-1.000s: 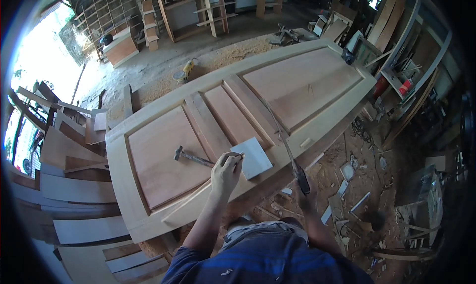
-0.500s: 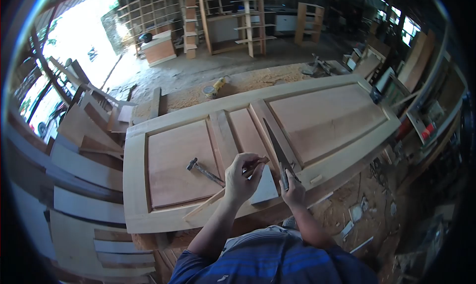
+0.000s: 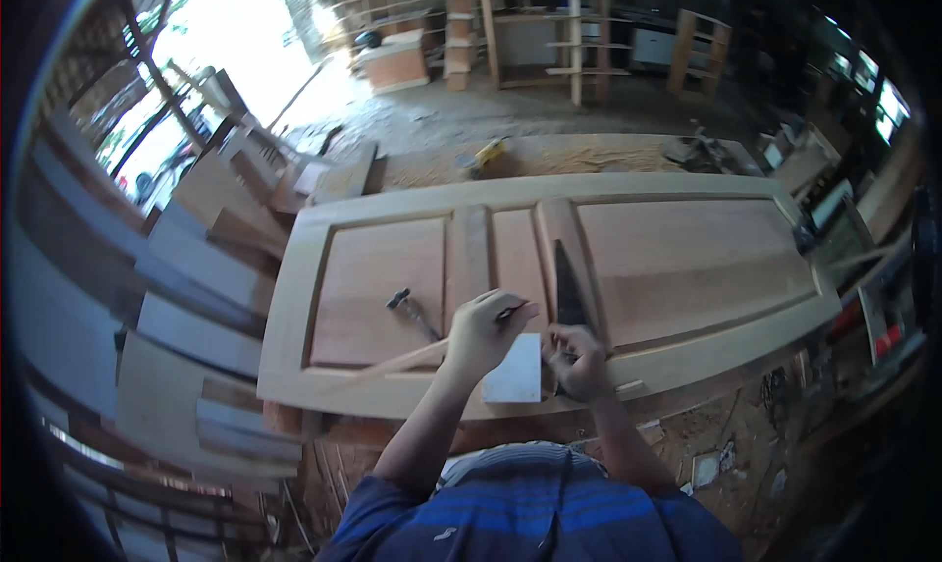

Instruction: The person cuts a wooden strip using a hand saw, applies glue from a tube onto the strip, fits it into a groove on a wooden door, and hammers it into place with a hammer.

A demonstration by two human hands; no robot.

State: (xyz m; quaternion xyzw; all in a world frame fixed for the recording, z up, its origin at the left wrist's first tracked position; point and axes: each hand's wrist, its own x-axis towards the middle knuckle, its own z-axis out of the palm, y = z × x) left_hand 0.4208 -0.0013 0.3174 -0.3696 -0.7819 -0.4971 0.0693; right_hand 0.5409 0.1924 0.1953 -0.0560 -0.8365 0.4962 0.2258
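Note:
My left hand is closed around a thin wooden strip, which slants out past my wrist to the lower left. A small reddish-brown end shows at the fingertips. My right hand grips a handsaw, its dark blade pointing away from me above the door's middle rail. Both hands are over a panelled wooden door lying flat. Between them, a white rectangular piece rests near the door's close edge. A hammer lies on the left panel.
Beyond the door, a yellow power tool sits among wood shavings on the bench. Stacked boards crowd the left side. A small wood offcut lies on the door's near edge. Shelving frames stand at the back.
The view has turned, so the door appears shifted and more level. The saw blade has swung more upright, and my right hand has turned around its handle. The strip stays in my left hand.

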